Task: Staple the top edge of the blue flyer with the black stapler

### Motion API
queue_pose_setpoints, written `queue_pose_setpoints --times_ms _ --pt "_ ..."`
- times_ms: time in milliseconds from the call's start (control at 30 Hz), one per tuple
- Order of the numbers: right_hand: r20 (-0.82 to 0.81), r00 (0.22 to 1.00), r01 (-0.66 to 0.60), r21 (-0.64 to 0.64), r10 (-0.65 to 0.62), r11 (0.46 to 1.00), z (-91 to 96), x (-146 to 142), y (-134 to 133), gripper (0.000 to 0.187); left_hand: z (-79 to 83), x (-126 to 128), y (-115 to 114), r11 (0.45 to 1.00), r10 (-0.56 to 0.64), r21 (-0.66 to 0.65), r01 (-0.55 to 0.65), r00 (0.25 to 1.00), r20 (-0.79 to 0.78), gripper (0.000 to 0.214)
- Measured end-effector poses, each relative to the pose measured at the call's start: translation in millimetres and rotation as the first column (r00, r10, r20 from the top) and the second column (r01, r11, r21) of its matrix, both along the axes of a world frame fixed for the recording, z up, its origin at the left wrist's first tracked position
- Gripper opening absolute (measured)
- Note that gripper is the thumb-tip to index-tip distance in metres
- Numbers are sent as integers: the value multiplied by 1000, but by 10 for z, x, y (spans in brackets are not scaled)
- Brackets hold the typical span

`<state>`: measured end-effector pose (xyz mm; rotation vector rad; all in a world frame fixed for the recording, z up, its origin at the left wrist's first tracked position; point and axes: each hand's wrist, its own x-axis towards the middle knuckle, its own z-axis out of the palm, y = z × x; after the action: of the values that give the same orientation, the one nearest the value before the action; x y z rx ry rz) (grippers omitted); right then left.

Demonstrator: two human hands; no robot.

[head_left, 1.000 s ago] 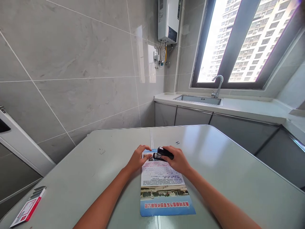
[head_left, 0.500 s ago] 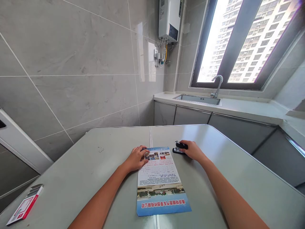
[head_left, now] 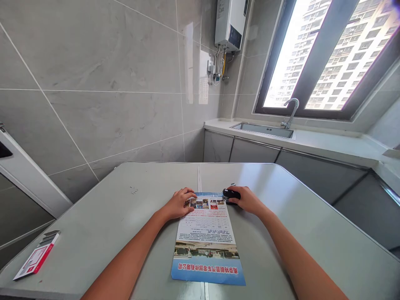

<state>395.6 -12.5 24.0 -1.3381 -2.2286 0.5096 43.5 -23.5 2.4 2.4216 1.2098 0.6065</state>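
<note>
A printed leaflet (head_left: 206, 233) with a blue band at its near end lies flat on the grey table (head_left: 296, 221). My left hand (head_left: 178, 203) rests on the leaflet's far left corner, fingers curled and pressing down. My right hand (head_left: 246, 200) is wrapped round a black stapler (head_left: 230, 194) that sits on the table just beyond the leaflet's far right corner.
A small red and white box (head_left: 36, 260) lies at the table's near left edge. Tiled wall stands behind the table. A counter with a sink (head_left: 265, 130) and tap (head_left: 291, 111) runs under the window at the right. A water heater (head_left: 229, 25) hangs on the wall.
My right hand carried the stapler off the leaflet's top edge to the table at its right, then shifted slightly back toward the corner. My left hand stayed on the leaflet.
</note>
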Motion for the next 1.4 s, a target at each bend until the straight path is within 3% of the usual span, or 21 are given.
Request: queue_pose_setpoints --times_ms 233,667,1400 --pt "-18 1000 -20 52 21 998 -37 -56 9 32 36 -3 -24 1000 -19 -19 19 1000 10 41" --pt "181 982 14 184 -48 983 -162 -174 44 34 41 -9 -35 999 -24 -31 24 1000 17 36" --pt "234 961 111 163 -147 980 -171 -312 34 35 20 -31 -16 999 -25 -33 25 1000 -2 30"
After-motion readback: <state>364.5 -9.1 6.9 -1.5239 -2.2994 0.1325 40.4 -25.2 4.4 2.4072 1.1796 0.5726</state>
